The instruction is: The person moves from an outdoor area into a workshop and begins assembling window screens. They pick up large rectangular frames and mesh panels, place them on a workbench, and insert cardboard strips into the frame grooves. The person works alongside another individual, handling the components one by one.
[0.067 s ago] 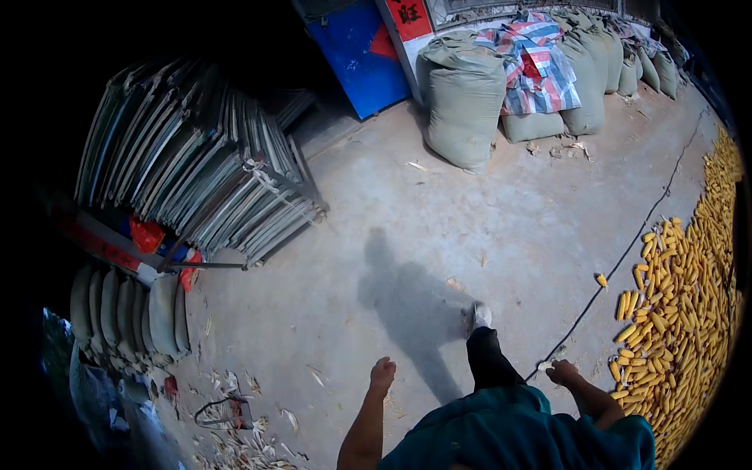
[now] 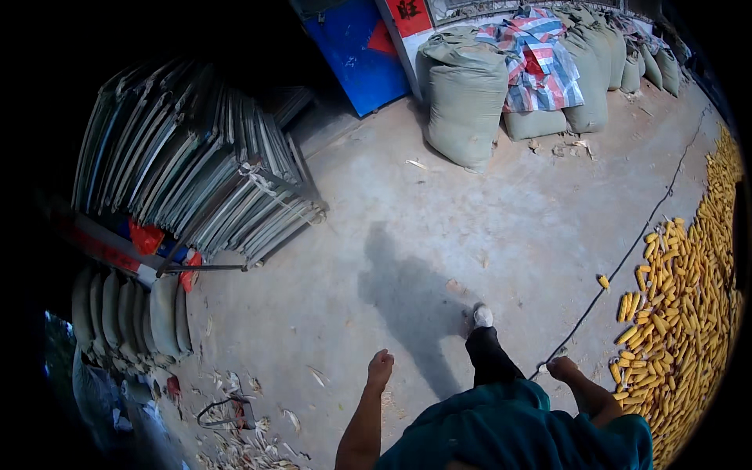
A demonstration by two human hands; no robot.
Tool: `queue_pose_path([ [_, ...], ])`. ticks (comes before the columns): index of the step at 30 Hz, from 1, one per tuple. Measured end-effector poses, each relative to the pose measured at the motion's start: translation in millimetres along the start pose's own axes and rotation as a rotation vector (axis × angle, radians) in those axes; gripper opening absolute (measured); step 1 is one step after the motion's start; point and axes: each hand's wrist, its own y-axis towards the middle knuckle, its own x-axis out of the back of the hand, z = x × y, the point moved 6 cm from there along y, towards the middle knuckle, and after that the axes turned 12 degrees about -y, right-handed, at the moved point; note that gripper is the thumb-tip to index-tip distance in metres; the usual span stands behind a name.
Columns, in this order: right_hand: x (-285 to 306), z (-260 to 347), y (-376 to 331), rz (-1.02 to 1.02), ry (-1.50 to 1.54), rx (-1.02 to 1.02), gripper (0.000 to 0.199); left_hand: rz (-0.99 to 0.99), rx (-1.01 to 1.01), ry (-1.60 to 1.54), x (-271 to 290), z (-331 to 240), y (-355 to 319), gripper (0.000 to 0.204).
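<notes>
"Details, nearest first: what did the left grip (image 2: 380, 366) have?"

"Nothing that I could see. It hung above the concrete floor (image 2: 407, 176) with its fingers curled in; how tightly, I couldn't tell."

"And the right grip (image 2: 561, 368)?"

"Curled too, near a pale scrap (image 2: 541, 367) and the black cord (image 2: 580, 319). I couldn't tell whether it held anything or touched either one. The husked maize cobs (image 2: 674, 329) lay spread to its right."

"What could go wrong from there?"

"One leg reached forward, ending in a pale shoe (image 2: 482, 316). A foot could snag on the cord, I judged, since it snaked loose along the ground, or roll on the single cob (image 2: 603, 282) lying apart from the spread. Straying right could put a foot on the round cobs themselves."

"And on the left?"

"Dry husks (image 2: 251, 448) littered the ground around a dark looped handle (image 2: 211, 411); either could slip or trip someone. Beyond them a dark bar (image 2: 223, 267) jutted by the stacked frames (image 2: 196, 164), where a passing leg could strike it."

"Where was the room?"

"Ahead, between the frames and the cord, the concrete ran broadest. Bulging green sacks (image 2: 468, 110), a striped woven sheet (image 2: 540, 74) and, left of them, a blue door panel (image 2: 364, 59) bounded its far edge."
</notes>
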Motion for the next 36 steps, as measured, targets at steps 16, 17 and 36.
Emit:
queue_pose_path([
  [16,590.3,246.4,317.8,-0.027,0.010,0.227,0.039,0.282,0.264,0.589,44.4,63.5,173.4,0.018],
  [17,597.7,248.2,345.5,-0.071,-0.058,0.227,0.042,0.315,0.247,0.634,48.3,43.0,212.1,0.017],
  [36,955.3,336.9,694.4,0.379,0.500,-0.266,0.046,-0.151,0.372,-0.211,166.1,-567.8,846.1,0.036],
])
